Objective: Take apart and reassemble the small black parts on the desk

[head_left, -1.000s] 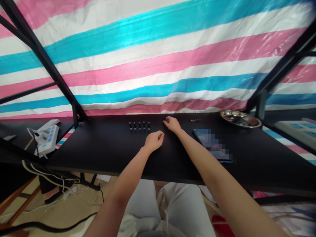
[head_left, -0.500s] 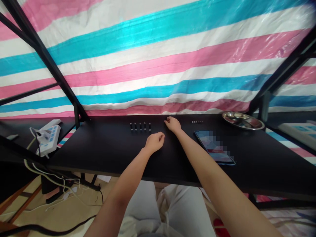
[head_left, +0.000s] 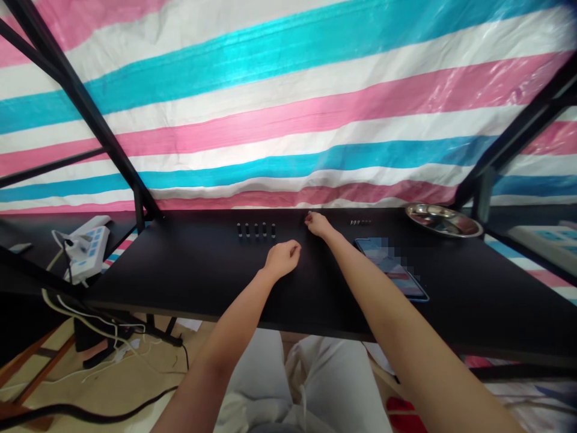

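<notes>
My right hand (head_left: 318, 225) is over the back middle of the black table (head_left: 180, 264), its fingers pinched together. Something tiny seems to show at the fingertips, too small to name. My left hand (head_left: 283, 258) rests nearer to me with curled fingers; whatever may be inside is hidden. To the left, several small dark cylinders with silvery ends (head_left: 256, 230) stand upright in a row. Several tiny silvery pieces (head_left: 359, 222) lie in a line right of my right hand.
A phone (head_left: 392, 267) lies to the right of my right forearm. At the back right is a round shiny metal plate (head_left: 444, 221). A white power strip (head_left: 92, 252) with cables sits off the left end. Black frame posts (head_left: 90, 120) and a striped sheet (head_left: 288, 120) rise behind.
My right hand has shifted slightly to the right, still pinched. The left hand has stayed in place, and the row of cylinders looks the same.
</notes>
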Demonstrator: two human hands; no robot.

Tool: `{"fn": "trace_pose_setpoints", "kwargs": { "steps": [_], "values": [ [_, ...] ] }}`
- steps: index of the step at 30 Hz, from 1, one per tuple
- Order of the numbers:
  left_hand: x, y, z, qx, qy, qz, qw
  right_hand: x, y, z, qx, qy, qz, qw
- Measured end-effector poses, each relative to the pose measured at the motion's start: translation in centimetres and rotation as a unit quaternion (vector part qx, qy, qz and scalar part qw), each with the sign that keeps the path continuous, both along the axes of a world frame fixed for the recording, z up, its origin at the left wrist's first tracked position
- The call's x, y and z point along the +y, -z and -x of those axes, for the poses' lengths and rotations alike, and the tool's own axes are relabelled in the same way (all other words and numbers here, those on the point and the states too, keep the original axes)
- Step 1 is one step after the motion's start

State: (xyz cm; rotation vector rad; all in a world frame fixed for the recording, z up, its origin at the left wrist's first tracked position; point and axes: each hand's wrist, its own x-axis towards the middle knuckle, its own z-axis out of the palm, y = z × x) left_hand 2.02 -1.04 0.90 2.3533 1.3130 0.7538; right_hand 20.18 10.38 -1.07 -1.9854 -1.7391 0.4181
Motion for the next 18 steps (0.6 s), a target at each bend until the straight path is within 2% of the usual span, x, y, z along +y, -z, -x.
{"fn": "trace_pose_setpoints", "kwargs": {
  "steps": [4, 8, 11, 15, 18],
  "values": [
    [-0.2, -0.4, 0.1, 0.015, -0.031, -0.006, 0.999, 0.0, -0.4, 0.2, 0.004, 0.011, 0.007, 1.000],
    [-0.1, -1.0, 0.6, 0.020, -0.144, -0.011, 0.989, -0.7, -0.4, 0.2, 0.045, 0.019, 0.010, 0.999],
    [0.4, -1.2, 1.1, 0.018, -0.210, 0.015, 0.977, -1.9, 0.1, 0.5, 0.091, 0.029, -0.033, 0.995],
    [1.0, -1.3, 1.3, 0.017, -0.223, 0.038, 0.974, -3.9, 1.2, 1.3, 0.117, 0.028, -0.138, 0.983],
    [1.2, -1.3, 1.2, 0.017, -0.209, 0.030, 0.977, -5.1, 1.6, 1.5, 0.136, 0.030, -0.158, 0.977]
  ]
}}
